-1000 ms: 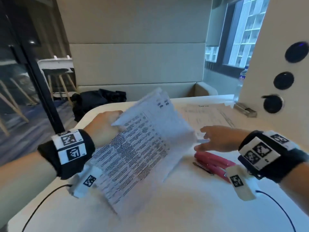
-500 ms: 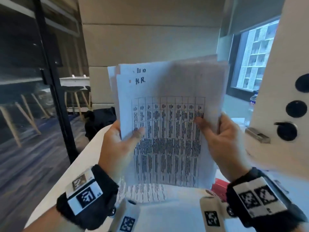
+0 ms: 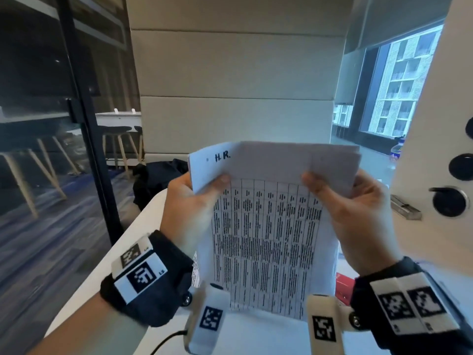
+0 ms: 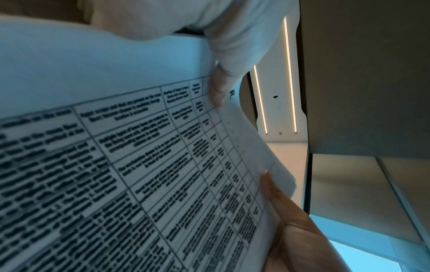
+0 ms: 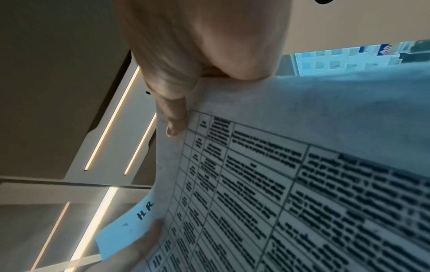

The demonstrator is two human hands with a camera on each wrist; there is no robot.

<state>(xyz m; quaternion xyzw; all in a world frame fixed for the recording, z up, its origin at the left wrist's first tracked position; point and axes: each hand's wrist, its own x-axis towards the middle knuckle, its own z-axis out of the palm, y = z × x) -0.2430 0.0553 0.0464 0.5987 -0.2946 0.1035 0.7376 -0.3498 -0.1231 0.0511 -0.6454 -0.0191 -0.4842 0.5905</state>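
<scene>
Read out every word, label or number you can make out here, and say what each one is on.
"H.R.": handwritten at the top left of the paper stack, gripped by the left hand and right hand.
Printed table on the paper stack: too blurred to read in any view.
Wristband tags: coded squares; their tiny letters are too small to read.
Bottle label: blurred.
</scene>
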